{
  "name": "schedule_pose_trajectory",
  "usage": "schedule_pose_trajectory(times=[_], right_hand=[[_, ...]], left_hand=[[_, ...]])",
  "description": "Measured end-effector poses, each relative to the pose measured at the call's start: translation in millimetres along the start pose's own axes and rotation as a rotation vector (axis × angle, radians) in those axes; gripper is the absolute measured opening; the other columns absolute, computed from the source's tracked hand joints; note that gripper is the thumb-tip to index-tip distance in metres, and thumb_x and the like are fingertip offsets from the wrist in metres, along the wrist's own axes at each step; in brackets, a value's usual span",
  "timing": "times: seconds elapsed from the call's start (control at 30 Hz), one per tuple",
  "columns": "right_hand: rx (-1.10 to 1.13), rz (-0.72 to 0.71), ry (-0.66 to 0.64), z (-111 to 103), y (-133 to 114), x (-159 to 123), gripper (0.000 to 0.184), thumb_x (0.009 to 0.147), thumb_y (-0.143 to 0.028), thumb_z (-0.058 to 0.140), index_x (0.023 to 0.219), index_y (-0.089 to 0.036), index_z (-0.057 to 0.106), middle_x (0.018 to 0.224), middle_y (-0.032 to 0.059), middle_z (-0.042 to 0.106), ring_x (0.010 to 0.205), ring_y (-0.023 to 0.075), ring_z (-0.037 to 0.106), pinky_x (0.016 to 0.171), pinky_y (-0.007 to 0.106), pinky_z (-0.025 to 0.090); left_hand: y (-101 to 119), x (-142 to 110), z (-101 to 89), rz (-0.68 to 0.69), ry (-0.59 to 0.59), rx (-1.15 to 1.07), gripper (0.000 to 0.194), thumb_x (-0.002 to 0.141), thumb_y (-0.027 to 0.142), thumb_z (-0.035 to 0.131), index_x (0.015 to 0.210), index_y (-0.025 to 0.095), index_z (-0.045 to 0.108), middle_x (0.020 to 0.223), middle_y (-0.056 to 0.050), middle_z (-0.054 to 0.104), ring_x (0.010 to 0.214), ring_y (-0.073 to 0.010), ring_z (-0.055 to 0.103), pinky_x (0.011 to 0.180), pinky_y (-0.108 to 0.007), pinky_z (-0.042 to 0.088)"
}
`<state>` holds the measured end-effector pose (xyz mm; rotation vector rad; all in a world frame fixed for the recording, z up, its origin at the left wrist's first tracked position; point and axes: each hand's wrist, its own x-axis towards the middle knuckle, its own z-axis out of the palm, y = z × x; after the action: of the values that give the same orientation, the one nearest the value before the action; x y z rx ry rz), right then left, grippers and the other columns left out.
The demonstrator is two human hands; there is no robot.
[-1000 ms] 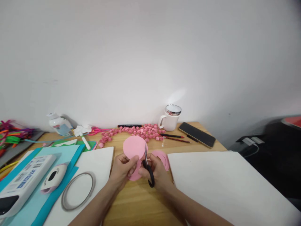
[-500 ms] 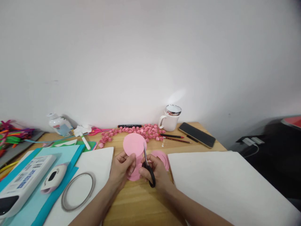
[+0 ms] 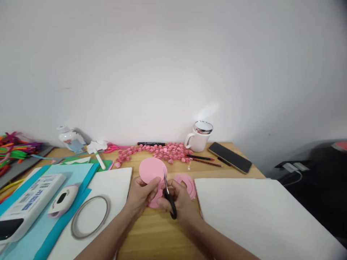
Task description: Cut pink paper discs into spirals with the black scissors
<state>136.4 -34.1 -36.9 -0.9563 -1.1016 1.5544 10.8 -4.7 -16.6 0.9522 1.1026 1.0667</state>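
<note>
My left hand (image 3: 141, 196) pinches a flat pink paper disc (image 3: 152, 169) at its lower edge, thumb in front and fingers curled behind, so the disc stands nearly upright with its smooth matte face toward me, just nearer me than the scatter of small crumpled pink paper balls (image 3: 154, 152). My right hand (image 3: 180, 200) is closed around the black plastic loops of a pair of scissors (image 3: 168, 196), fingers threaded through the handles. The scissors' long axis runs almost straight away from me, handles low and near, the thin metal blades pointing up and slightly left toward the paper balls; the blades meet the disc's right edge, and I cannot tell how far apart they stand.

More pink paper lies below the disc, under my hands, and a pink paper ring offcut (image 3: 187, 182) rests flat just right of my right hand. All this is over the bare, pale, grained wooden tabletop (image 3: 159, 234). Right of the disc lies a large white sheet (image 3: 252, 213); left of it another white sheet (image 3: 108, 191) carries a thin grey hoop (image 3: 90, 216). Beyond the paper balls and to the right stands a white ceramic mug with a shiny metal lid (image 3: 199, 136).
</note>
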Motion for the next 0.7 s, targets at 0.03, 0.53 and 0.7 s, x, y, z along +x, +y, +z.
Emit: schedule_pose_trajectory(times=[0.03, 0.53, 0.7], right_hand=[[0.003, -0.006, 0.002, -0.6, -0.6, 0.6, 0.04, 0.056, -0.025, 0.076, 0.082, -0.019, 0.046, 0.053, -0.0088, 0.047, 0.046, 0.0065, 0.042, 0.042, 0.016, 0.03], [0.016, -0.019, 0.058, 2.0, -2.6, 1.1, 0.036, 0.055, -0.028, 0.075, 0.073, -0.02, 0.046, 0.052, -0.0081, 0.042, 0.046, 0.0065, 0.035, 0.04, 0.016, 0.026], [-0.002, -0.004, 0.068, 1.2, -0.7, 2.2, 0.033, 0.055, -0.028, 0.074, 0.074, -0.02, 0.048, 0.053, -0.0079, 0.047, 0.041, 0.005, 0.035, 0.037, 0.015, 0.029]], left_hand=[[0.0, 0.3, -0.4, 0.004, 0.0, 0.009, 0.041, 0.056, 0.039, 0.07, 0.037, 0.014, 0.045, 0.024, 0.005, 0.038, 0.024, -0.0026, 0.027, 0.028, -0.017, 0.016], [1.2, -2.0, 0.7, 0.021, 0.007, 0.062, 0.044, 0.059, 0.039, 0.068, 0.034, 0.015, 0.041, 0.025, 0.005, 0.036, 0.027, -0.0029, 0.026, 0.033, -0.019, 0.017], [-0.5, 0.4, -0.2, 0.022, 0.009, 0.029, 0.043, 0.056, 0.04, 0.07, 0.035, 0.015, 0.041, 0.024, 0.005, 0.036, 0.027, -0.0035, 0.027, 0.033, -0.019, 0.016]])
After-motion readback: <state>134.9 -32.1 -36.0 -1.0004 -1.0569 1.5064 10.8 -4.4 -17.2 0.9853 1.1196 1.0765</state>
